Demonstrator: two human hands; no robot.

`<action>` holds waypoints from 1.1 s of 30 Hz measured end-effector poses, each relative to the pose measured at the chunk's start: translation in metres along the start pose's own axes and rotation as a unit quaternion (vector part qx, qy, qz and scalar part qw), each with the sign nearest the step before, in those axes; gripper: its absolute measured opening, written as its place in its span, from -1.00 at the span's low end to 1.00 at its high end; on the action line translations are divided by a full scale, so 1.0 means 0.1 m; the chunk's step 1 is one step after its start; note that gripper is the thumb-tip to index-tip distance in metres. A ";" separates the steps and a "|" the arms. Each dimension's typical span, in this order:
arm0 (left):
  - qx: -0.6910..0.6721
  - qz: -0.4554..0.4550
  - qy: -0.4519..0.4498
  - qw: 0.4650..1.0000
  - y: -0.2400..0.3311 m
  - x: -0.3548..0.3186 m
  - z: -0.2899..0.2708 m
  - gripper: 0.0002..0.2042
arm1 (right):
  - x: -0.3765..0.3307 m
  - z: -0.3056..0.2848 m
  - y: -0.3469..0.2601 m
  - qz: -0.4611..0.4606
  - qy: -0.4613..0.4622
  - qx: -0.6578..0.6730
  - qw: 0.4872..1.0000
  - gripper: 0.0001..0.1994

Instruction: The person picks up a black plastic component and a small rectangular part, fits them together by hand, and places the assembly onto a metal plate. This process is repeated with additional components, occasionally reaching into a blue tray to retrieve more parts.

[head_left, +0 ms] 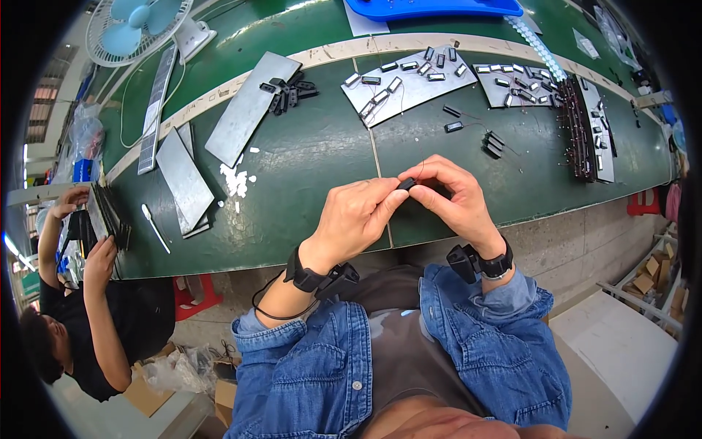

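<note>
Between my two hands, above the near middle of the green table (pixel 292 186), is a small black rectangular part (pixel 406 184) with a thin wire rising from it. My left hand (pixel 358 208) pinches its left end between thumb and forefinger. Thumb and forefinger of my right hand (pixel 453 194) close on its other end. Similar small black parts with wires, such as one loose piece (pixel 454 126), lie beyond my hands. Several more rest on a grey metal plate (pixel 387 67). The fingers hide most of the held part's surface.
Black pieces (pixel 289 95) are heaped by a grey plate (pixel 241 117) at left, near white scraps (pixel 235 181) and a white-handled tool (pixel 155 227). A dark rack of wired parts (pixel 578 132) stands right. A fan (pixel 135 25) and blue tray (pixel 439 9) are behind; a co-worker (pixel 95 314) works left.
</note>
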State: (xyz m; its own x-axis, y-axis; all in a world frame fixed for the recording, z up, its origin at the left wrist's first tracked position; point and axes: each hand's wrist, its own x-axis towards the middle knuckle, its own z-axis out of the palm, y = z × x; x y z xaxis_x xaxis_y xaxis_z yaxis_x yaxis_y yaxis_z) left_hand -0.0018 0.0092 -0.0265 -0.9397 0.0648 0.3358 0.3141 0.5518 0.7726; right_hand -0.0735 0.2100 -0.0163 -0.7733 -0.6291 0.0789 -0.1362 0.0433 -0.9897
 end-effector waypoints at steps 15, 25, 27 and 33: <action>-0.399 -0.280 -0.158 0.859 0.02 0.06 -0.24 -0.72 | -0.02 0.01 0.02 -0.043 -0.029 -0.016 0.999 -0.78; -0.438 -0.334 -0.161 0.819 0.09 0.11 -0.30 -0.70 | -0.03 0.05 0.06 -0.075 0.031 0.008 0.997 -0.90; -0.436 -0.328 -0.166 0.821 0.06 0.09 -0.30 -0.70 | -0.03 0.07 0.05 -0.055 0.043 0.015 0.997 -0.92; -0.430 -0.317 -0.163 0.830 0.07 0.08 -0.28 -0.69 | -0.03 0.05 0.03 -0.072 0.035 -0.031 0.996 -0.96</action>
State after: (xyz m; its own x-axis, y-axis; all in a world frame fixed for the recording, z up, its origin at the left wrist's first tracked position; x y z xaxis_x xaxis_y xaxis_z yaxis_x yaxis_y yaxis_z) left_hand -0.0032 -0.0094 -0.0035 -0.8959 0.2865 -0.3395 -0.4077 -0.2267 0.8845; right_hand -0.0684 0.2076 -0.0200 -0.7832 -0.5774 0.2305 -0.2863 0.0058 -0.9581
